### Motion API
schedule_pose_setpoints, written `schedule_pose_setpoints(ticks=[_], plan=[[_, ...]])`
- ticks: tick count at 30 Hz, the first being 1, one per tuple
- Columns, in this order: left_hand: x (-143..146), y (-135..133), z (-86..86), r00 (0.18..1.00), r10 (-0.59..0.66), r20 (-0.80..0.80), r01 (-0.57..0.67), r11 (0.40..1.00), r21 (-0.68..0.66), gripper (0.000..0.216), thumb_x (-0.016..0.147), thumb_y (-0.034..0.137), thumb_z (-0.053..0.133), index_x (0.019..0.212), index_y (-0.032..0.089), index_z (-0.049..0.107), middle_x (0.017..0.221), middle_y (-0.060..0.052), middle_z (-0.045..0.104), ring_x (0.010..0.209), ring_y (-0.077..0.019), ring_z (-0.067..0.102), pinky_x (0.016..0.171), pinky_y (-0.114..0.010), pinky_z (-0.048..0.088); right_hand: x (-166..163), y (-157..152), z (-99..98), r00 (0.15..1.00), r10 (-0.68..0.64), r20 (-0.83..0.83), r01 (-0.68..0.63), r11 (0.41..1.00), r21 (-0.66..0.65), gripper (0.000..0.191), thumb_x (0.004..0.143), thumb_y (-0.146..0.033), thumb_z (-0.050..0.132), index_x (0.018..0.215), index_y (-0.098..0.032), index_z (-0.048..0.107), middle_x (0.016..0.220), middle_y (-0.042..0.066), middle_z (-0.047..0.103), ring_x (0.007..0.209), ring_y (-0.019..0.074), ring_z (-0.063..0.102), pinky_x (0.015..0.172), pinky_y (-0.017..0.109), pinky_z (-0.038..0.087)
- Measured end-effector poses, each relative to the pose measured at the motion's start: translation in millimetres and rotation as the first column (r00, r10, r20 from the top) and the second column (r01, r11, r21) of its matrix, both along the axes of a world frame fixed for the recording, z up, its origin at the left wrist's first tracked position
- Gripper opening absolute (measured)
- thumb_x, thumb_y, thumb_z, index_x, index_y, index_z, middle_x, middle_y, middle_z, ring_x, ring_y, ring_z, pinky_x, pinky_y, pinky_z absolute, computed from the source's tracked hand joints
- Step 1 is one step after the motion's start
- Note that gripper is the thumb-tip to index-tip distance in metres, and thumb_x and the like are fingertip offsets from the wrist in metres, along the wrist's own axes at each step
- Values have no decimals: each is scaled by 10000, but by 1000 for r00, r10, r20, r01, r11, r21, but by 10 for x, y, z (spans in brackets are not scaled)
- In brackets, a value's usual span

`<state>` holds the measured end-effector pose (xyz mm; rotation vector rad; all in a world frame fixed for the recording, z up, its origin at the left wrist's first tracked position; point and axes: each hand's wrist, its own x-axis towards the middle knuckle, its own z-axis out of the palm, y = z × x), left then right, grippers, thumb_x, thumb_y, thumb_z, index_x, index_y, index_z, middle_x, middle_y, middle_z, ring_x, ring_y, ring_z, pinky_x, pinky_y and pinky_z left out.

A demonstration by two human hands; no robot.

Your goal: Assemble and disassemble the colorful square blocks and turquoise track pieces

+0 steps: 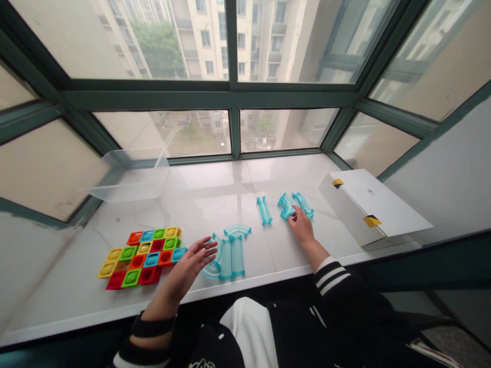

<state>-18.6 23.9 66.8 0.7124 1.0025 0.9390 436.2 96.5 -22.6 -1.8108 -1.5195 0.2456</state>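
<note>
Toy parts, a bin and a box on a white marble window ledge [215, 189].
At the back left sits what looks like a clear plastic bin [130, 176], its outline faint against the glass. Near the front left lies a flat block of coloured square tiles [141, 250] in red, orange, yellow, green and blue. Just right of it, a cluster of translucent blue track pieces [230, 250] lies touching. Further right, a single straight track piece [264, 210] lies apart, then a curved track piece [285, 205] beside a second straight track piece [304, 203]. A white cardboard box [374, 204] rests at the far right.
</note>
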Motion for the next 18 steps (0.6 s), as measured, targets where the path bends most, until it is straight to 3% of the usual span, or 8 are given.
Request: schedule_pose_setpoints(ticks=[6, 18], plan=[[-111, -84, -49, 999, 34, 13, -34, 999, -13, 555, 829, 431, 854, 1320, 220, 707, 1366, -164, 713, 1309, -368, 653, 1176, -551, 474, -23, -44, -55, 998, -51, -39, 51, 999, -8, 566, 893, -362, 553, 1432, -190, 531, 1023, 95, 709, 776, 238, 655, 799, 436, 558], [-105, -122, -48, 999, 40, 34, -40, 999, -23, 540, 844, 424, 843, 1323, 219, 702, 1382, -166, 705, 1308, -362, 656, 1169, -539, 483, -46, -18, -27, 999, -29, 14, 29, 999, 34, 484, 908, -294, 525, 1376, -187, 586, 1028, 121, 733, 835, 271, 667, 842, 457, 554]])
